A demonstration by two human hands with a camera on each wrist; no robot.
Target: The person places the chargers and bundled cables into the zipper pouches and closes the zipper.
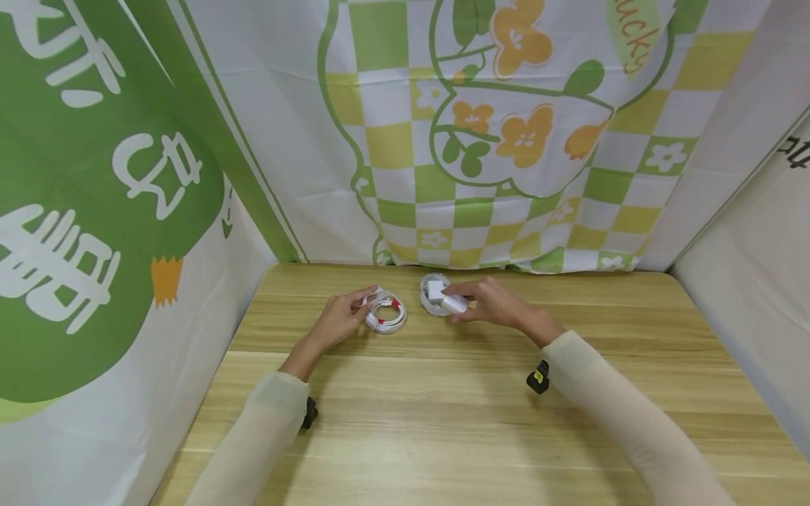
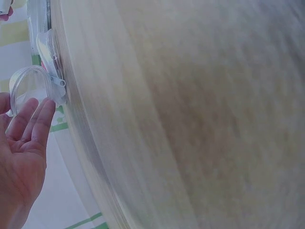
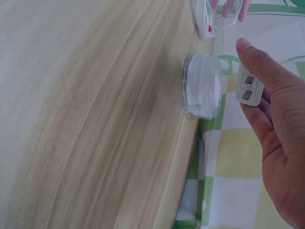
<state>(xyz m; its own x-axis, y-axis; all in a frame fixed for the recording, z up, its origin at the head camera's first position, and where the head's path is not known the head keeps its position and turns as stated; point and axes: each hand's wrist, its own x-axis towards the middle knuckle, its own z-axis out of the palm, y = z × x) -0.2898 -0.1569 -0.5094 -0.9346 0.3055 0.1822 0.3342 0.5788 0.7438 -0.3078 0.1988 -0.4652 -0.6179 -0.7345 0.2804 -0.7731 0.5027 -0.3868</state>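
My left hand (image 1: 337, 321) pinches the raised clear part of a round zip pouch (image 2: 59, 90) between thumb and fingers. A coiled white cable (image 1: 394, 326) with red ties lies in or on that pouch; I cannot tell which. In the right wrist view, my right hand (image 3: 281, 105) grips a white power adapter (image 3: 251, 88), its two metal prongs showing. Just beside it, a second round clear case (image 3: 202, 86) stands on the table. A white block (image 1: 436, 291) sits in this case in the head view.
The wooden table (image 1: 405, 429) runs up to a patterned cloth (image 1: 468, 232) at its back edge, near both hands. Another cloth with green print (image 1: 152, 239) hangs on the left, and a pale cloth (image 1: 747, 260) on the right.
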